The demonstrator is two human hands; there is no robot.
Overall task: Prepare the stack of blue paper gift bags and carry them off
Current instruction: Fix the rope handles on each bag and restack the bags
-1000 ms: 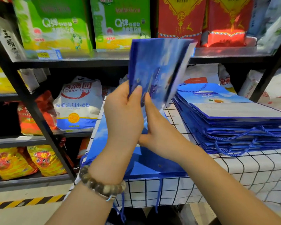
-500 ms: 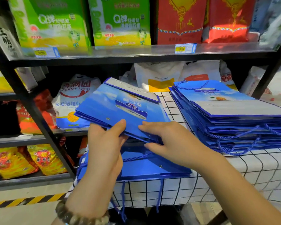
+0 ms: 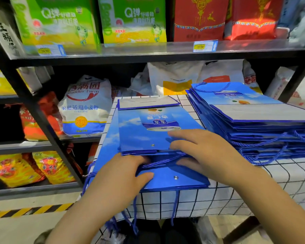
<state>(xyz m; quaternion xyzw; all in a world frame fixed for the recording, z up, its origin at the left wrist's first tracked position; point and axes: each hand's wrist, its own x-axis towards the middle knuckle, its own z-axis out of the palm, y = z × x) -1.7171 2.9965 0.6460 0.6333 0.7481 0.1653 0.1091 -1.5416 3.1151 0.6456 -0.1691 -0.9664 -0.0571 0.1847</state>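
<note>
A small stack of flattened blue paper gift bags [image 3: 148,132] lies on a larger flat blue bag [image 3: 174,180] at the table's near left. My left hand [image 3: 120,180] reaches to the small stack's near edge, fingers slipped under it, thumb resting on the lower bag. My right hand [image 3: 209,152] pinches the same edge, fingers flat on top and thumb below by a blue rope handle. A tall stack of the same bags [image 3: 253,117] sits to the right, untouched.
The table wears a black-and-white checked cloth [image 3: 280,182]; rope handles [image 3: 173,205] dangle over its front edge. Behind stands a black shelf [image 3: 148,50] with green and red boxes, and a flour sack [image 3: 86,106] lower left. Yellow-black tape [image 3: 33,210] marks the floor.
The bags were held upright in both hands, then tipped forward and lowered; now they lie flat on the larger bag, with both hands at their near edge.
</note>
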